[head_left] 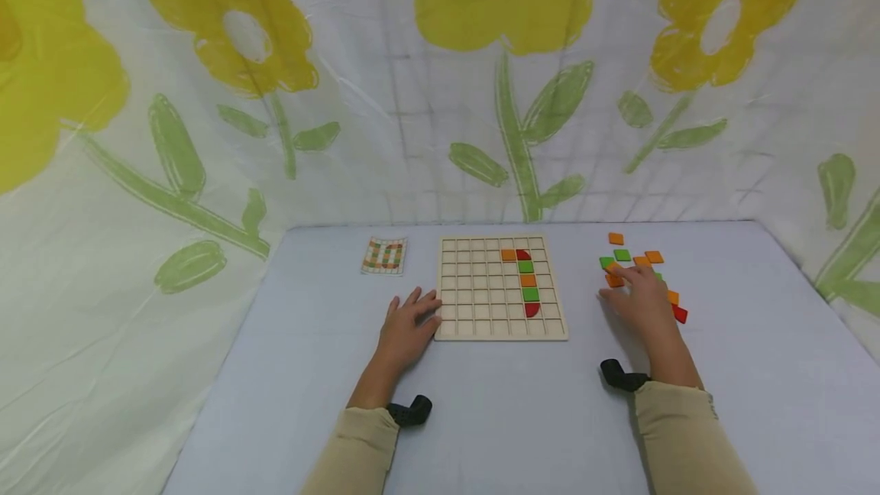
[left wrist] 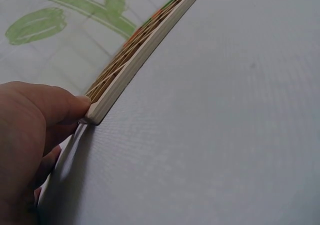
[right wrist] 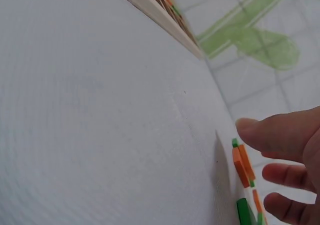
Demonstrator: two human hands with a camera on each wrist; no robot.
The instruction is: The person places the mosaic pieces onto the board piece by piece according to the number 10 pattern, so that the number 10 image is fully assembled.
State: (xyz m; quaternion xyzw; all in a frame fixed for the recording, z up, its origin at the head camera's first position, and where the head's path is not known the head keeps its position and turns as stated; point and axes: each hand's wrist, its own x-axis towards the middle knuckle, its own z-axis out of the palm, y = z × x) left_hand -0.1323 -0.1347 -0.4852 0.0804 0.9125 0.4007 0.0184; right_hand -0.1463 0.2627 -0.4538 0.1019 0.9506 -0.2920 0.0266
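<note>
A pale wooden grid board (head_left: 474,315) lies on the table with orange, green and red tiles in its right part, forming a hooked column. My left hand (head_left: 404,333) rests at the board's left edge, fingers spread; in the left wrist view its thumb touches the board's near corner. Over the loose tiles on the right is my right hand (head_left: 646,304), with its fingertips at an orange tile (head_left: 613,269). In the right wrist view the thumb (right wrist: 250,130) stands apart from the fingers, and no tile shows between them. Some tiles are partly hidden behind this hand.
A small pattern card (head_left: 385,256) with a coloured grid lies left of the board. Around the right hand are loose tiles, including a green tile (head_left: 622,254), an orange tile (head_left: 616,238) and a red tile (head_left: 680,315). A flower-printed curtain (head_left: 357,174) hangs behind the table.
</note>
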